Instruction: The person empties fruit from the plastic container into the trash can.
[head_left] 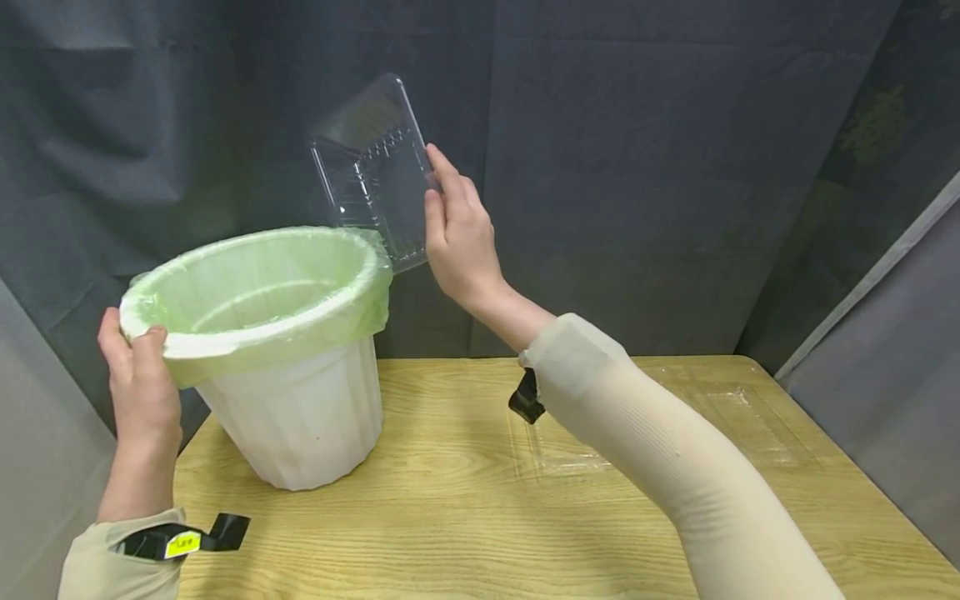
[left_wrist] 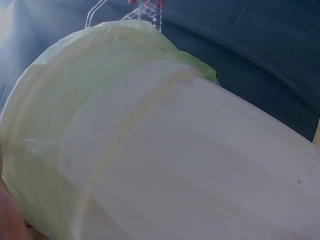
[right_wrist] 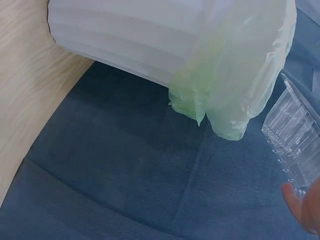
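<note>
A white bin (head_left: 300, 425) lined with a pale green bag (head_left: 367, 308) stands on the left of the table, tilted a little. My left hand (head_left: 142, 392) grips its near left rim, thumb on top. Beyond the bin's right rim, my right hand (head_left: 465, 237) holds a clear plastic container (head_left: 401, 175) up on its edge by the right side. In the right wrist view the ribbed container (right_wrist: 295, 135) shows beside the bag's folds, with part of the hand (right_wrist: 307, 205) at its lower end. Only a sliver of the left hand (left_wrist: 10, 215) appears in the left wrist view.
More clear plastic trays (head_left: 742, 417) lie on the wooden table (head_left: 450, 517) at the right, partly hidden behind my right sleeve (head_left: 660, 442). A dark cloth (head_left: 622, 183) hangs behind the table. Grey panels flank it on both sides.
</note>
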